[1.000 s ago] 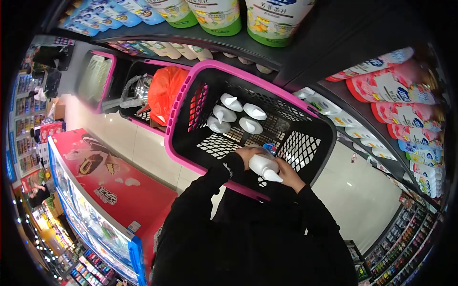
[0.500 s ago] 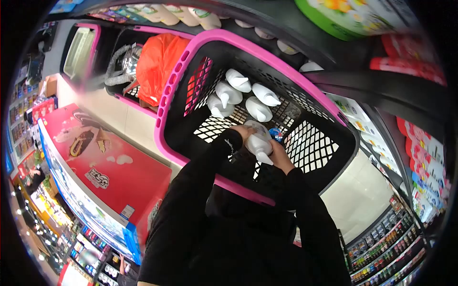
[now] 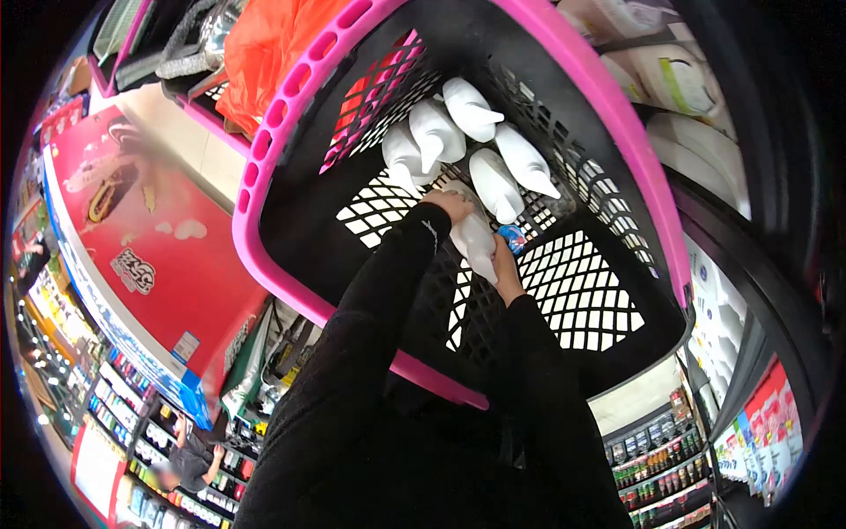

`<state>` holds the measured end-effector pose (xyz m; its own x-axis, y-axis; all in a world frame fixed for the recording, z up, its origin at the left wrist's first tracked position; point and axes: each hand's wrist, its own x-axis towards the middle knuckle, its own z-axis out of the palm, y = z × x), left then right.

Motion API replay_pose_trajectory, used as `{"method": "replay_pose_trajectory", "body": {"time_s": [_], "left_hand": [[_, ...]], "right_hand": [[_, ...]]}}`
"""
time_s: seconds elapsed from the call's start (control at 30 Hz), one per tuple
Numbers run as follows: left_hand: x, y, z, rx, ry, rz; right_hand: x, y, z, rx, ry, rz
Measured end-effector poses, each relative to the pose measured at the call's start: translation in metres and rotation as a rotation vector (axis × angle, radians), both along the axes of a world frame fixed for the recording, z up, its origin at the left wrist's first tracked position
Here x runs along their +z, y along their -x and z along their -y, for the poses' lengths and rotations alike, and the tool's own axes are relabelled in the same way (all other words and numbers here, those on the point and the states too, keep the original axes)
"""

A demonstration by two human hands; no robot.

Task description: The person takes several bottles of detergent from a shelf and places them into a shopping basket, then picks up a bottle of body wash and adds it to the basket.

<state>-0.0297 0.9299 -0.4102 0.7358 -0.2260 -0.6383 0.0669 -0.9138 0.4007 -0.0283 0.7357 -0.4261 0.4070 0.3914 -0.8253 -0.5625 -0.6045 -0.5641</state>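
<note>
Inside a black shopping basket with a pink rim [image 3: 630, 115], both of my hands are on a white pump bottle [image 3: 474, 240]. My left hand [image 3: 453, 204] is closed around its far end on the left. At the nearer end, by the nozzle, my right hand [image 3: 508, 280] grips the right side. Just beyond my right fingers lies a small blue item [image 3: 511, 238]. Several similar white bottles stand grouped at the basket's far end, among them a left one [image 3: 408, 157], a far one [image 3: 472, 109] and a right one [image 3: 526, 160].
A red plastic bag [image 3: 269, 57] sits in another basket at the upper left. To the left is a red promotional counter [image 3: 167, 220]. Shelved bottles [image 3: 674, 79] border the basket's right side. Another person [image 3: 189, 465] is at distant shelves, lower left.
The view has moved closer over the basket. Both hands, still holding the bottle, have brought it nearer to the grouped bottles.
</note>
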Motion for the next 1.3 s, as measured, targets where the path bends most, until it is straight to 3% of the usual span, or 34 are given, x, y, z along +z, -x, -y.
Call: {"method": "replay_pose_trajectory", "body": {"time_s": [0.07,0.23,0.33,0.4,0.5,0.6,0.67,0.7,0.8,0.93,1.0,1.03,1.07,1.1,1.2,1.3], "left_hand": [[-0.011,0.001,-0.003,-0.022,0.013,0.062],[0.005,-0.015,-0.011,0.112,0.065,-0.076],[-0.001,-0.014,-0.008,0.225,0.019,-0.145],[-0.007,-0.009,-0.007,0.211,0.017,-0.132],[-0.006,-0.007,-0.003,0.363,-0.008,-0.128],[0.007,-0.012,0.001,0.834,0.057,-0.373],[-0.001,-0.003,0.008,0.803,-0.037,-0.447],[-0.009,0.004,0.012,0.675,-0.073,-0.453],[0.043,-0.004,-0.004,0.230,0.002,-0.410],[0.070,-0.002,-0.006,0.065,0.015,-0.350],[0.099,-0.006,-0.003,0.089,-0.010,-0.316],[0.137,-0.004,-0.006,0.137,0.070,-0.120],[0.119,0.008,-0.002,0.192,0.121,0.018],[0.135,0.003,-0.001,0.226,0.104,-0.045],[0.144,0.026,0.006,0.418,0.274,0.100],[0.187,0.053,0.015,0.459,0.402,0.163]], "right_hand": [[-0.001,-0.001,-0.005,0.073,0.080,0.147],[0.012,-0.016,-0.027,-0.004,0.133,0.000],[-0.028,-0.007,-0.008,0.234,0.103,0.182],[-0.005,-0.013,-0.018,0.231,0.068,0.190],[0.022,-0.020,-0.031,0.241,0.062,0.223],[0.038,-0.020,-0.023,0.232,0.040,0.225],[0.021,-0.008,0.000,0.174,0.052,0.227],[0.043,-0.015,-0.003,0.278,0.134,0.258],[0.037,-0.003,0.034,0.326,-0.063,0.273],[0.099,-0.002,0.040,0.551,0.076,0.489],[0.116,0.005,0.041,0.551,0.199,0.416],[0.131,0.005,0.039,0.465,0.126,0.320],[0.126,0.012,0.042,0.437,0.053,0.382],[0.140,0.010,0.036,0.480,0.042,0.411],[0.168,0.011,0.018,0.586,-0.027,0.477],[0.201,0.007,-0.003,0.500,-0.047,0.452]]}}
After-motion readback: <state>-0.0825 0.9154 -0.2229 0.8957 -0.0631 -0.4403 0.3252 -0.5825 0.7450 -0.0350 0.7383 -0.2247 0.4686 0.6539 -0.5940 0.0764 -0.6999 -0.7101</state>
